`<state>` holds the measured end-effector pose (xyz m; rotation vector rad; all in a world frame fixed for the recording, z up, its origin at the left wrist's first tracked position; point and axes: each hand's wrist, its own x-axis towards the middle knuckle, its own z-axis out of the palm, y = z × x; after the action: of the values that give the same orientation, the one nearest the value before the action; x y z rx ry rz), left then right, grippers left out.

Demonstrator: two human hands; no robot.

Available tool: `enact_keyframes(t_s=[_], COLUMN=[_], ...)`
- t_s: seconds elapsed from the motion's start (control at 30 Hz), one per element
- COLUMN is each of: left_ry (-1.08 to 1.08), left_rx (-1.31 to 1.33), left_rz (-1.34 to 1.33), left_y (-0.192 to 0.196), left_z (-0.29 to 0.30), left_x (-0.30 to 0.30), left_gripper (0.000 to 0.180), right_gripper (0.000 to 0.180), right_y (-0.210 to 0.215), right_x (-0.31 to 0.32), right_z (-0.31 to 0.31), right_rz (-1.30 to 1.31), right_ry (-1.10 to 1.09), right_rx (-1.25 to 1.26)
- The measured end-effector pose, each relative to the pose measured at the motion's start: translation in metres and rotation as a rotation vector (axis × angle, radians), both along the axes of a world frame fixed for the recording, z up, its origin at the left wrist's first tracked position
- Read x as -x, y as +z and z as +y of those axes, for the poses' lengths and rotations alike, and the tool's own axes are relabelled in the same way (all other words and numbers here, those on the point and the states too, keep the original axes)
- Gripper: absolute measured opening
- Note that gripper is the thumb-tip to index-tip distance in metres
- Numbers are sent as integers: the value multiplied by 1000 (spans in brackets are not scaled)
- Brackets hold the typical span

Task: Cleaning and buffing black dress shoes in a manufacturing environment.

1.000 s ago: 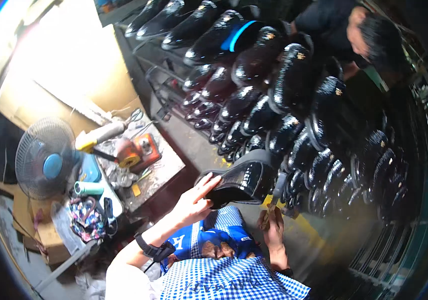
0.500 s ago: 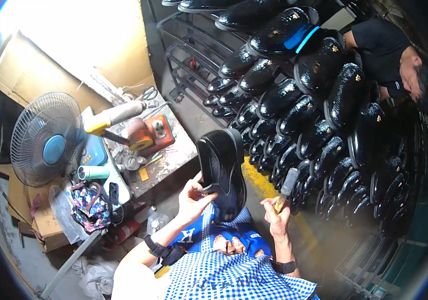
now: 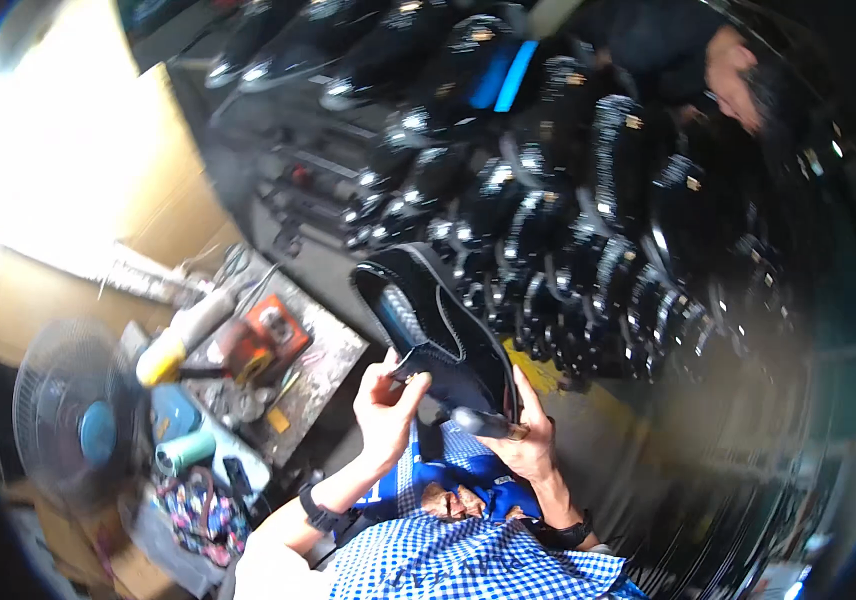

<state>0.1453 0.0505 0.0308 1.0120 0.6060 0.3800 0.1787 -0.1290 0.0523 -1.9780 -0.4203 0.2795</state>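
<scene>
A black shoe [image 3: 480, 362] with light stitching along its collar is held up in front of me, its opening showing a pale insole. My left hand [image 3: 386, 412] pinches the edge of its upper on the left, thumb and fingers closed. On the other side, my right hand [image 3: 533, 445] is closed round a short tool [image 3: 475, 421] with a rounded grey head and a yellowish handle. That head lies in front of the shoe's lower end; whether it touches cannot be told. One right finger reaches up along the shoe's right edge.
Racks of glossy black shoes [image 3: 608, 170] fill the far side, with another person [image 3: 733, 75] behind them. At left stand a worktable [image 3: 333, 345] bearing an orange device [image 3: 278, 325], a fan [image 3: 78, 415], a mint-green cup [image 3: 186, 453] and a flowered bag [image 3: 203, 515].
My right hand has brought the tool inward from the right to the shoe. The shoe has tilted, its upper end leaning left. The whole view has turned, and the picture is blurred.
</scene>
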Motion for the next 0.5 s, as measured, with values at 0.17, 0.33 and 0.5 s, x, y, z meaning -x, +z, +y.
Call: enact_keyframes(t_s=[0.17,0.33,0.5], left_ry=[-518,-566,-503], left_rx=[173,134,135], left_rz=[-524,-67,112], left_y=[27,-4,-39], left_z=[15,19,38], left_x=[4,-16,5], left_gripper=[36,27,27], right_gripper=[74,51,58], right_y=[34,43,91], right_x=[9,8,-74], right_z=[-31,-110,-136], right_rz=[340,6,-280], right_ry=[-334,-641,-1013], right_rx=[-859,-1159,-848])
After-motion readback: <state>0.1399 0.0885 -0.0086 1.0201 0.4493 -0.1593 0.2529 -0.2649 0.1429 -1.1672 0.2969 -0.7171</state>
